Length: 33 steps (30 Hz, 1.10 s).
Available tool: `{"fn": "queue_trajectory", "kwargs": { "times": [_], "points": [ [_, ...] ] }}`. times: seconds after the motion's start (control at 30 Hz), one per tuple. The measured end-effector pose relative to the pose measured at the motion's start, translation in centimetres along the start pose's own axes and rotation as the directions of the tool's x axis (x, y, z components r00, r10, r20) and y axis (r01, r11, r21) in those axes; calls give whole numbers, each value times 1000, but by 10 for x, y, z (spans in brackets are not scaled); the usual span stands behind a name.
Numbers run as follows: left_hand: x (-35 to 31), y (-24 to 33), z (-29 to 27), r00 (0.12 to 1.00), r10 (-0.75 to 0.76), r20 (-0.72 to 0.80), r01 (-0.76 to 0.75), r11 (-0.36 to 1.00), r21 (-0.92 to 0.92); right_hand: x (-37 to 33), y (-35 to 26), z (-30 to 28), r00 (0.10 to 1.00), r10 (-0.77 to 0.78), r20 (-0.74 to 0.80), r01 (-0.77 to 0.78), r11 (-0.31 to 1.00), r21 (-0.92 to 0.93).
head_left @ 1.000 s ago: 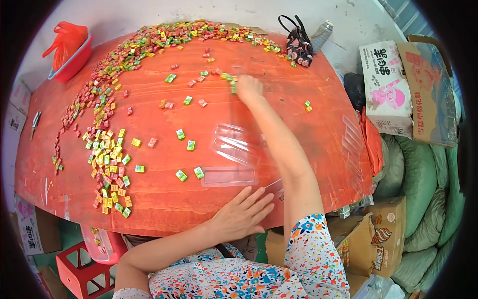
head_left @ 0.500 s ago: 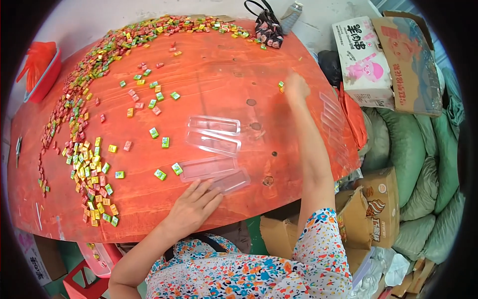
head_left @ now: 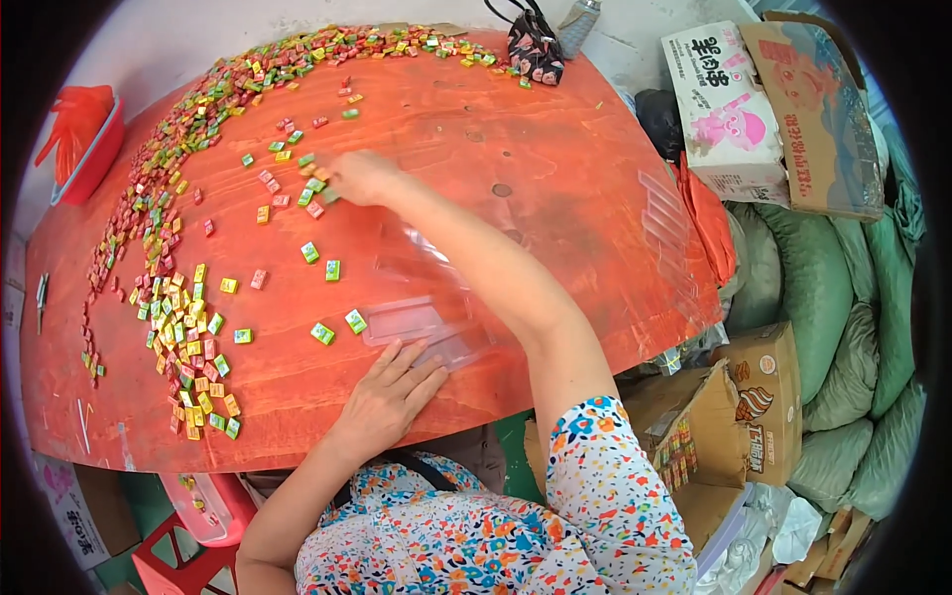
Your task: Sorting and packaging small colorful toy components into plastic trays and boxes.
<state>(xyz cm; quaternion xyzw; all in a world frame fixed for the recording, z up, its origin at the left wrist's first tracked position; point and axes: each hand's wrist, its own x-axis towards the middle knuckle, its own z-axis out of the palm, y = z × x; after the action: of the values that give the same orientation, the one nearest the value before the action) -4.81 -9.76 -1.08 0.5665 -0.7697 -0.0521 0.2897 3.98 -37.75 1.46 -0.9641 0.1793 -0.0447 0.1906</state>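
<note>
My left hand point(head_left: 390, 395) lies flat on the red table point(head_left: 555, 307), fingers stretched out, its tips against a clear plastic tray point(head_left: 405, 319). Another pair of such trays lies just beyond, partly behind my right forearm. Reaching across to the left, my right hand point(head_left: 362, 180) is beside a loose group of small wrapped candy packs point(head_left: 315, 185) in green, pink and yellow. Motion smears its fingers, so I cannot tell whether it grips any. Closer to my left hand are a few green packs point(head_left: 355, 320), and a denser cluster point(head_left: 183, 317) spreads to the left.
A long heap of candy packs point(head_left: 213, 94) lines the far left edge. More clear trays point(head_left: 664, 228) lie at the right edge. A patterned bag point(head_left: 535, 48) and a bottle point(head_left: 578, 28) stand at the back. Cartons point(head_left: 724, 119) and green sacks point(head_left: 793, 268) crowd the right side.
My right hand has swept left from the table's right side to the candy group. The packs that lay beside it on the right are gone from there. My left hand has stayed by the trays.
</note>
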Motion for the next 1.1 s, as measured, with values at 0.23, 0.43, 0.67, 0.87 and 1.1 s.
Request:
{"fn": "queue_trajectory", "kwargs": {
  "times": [0.23, 0.43, 0.67, 0.87, 1.1],
  "points": [
    [-2, -7, 3, 999, -10, -37, 10, 1000, -2, -83, 27, -82, 863, 453, -225, -499, 836, -229],
    [7, -10, 4, 998, 48, -42, -46, 997, 68, -197, 153, -63, 870, 348, -348, -492, 618, -613],
    [-9, -6, 0, 998, 26, -63, -18, 992, 127, -210, 35, -34, 929, -29, -370, 14, 999, -44],
    [-1, 4, -3, 996, -38, -81, 52, 984, 171, -217, 9, -10, 953, -159, -258, 130, 984, -125],
    [18, -8, 17, 953, -301, -21, 299, 932, 204, -206, 40, -10, 994, -107, 34, 112, 965, -238]
  ]
}}
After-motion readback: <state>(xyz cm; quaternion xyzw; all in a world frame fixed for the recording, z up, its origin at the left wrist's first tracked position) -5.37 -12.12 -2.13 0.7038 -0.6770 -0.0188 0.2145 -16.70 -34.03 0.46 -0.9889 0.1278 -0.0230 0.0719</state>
